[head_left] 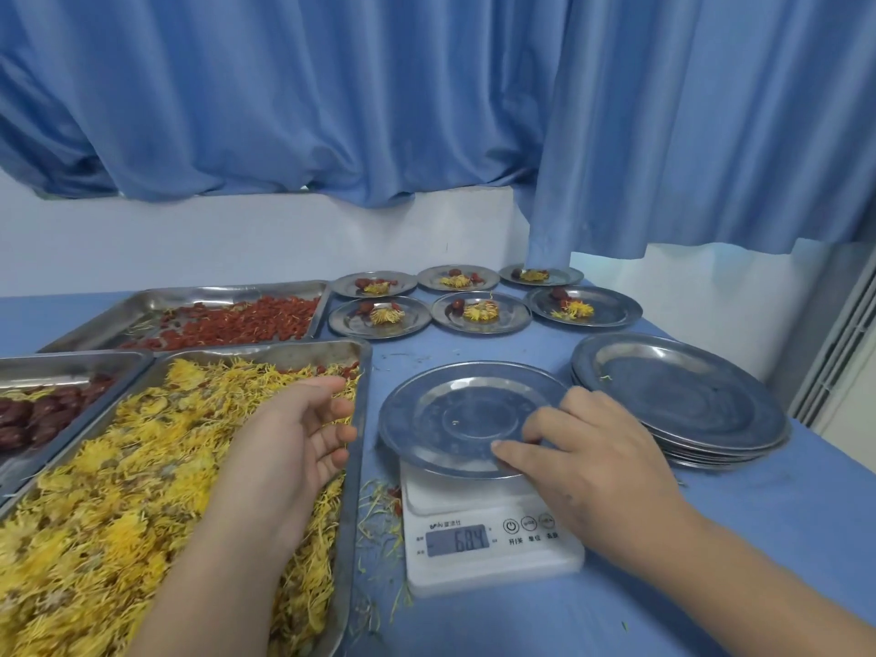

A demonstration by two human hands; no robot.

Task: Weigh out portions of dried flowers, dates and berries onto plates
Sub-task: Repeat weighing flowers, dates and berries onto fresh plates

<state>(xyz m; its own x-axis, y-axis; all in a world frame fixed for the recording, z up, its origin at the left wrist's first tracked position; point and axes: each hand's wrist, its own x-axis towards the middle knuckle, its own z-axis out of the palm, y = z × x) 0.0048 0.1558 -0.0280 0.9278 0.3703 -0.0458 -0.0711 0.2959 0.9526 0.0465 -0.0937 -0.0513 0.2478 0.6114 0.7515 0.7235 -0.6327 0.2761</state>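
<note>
An empty steel plate [450, 414] lies on the white scale [488, 547], whose display reads 684. My right hand [588, 462] rests on the plate's near right rim, fingers spread. My left hand [294, 433] hovers open, palm turned right, over the big tray of yellow dried flowers [118, 490]. A tray of red berries [237, 320] sits behind it, and a tray of dark dates [42, 414] is at the far left. Several filled plates [479, 312] stand in two rows at the back.
A stack of empty steel plates [682, 395] sits right of the scale. Loose petals [379, 509] lie scattered on the blue table between flower tray and scale. Blue curtains [426, 97] hang behind; one reaches down to the back right plate.
</note>
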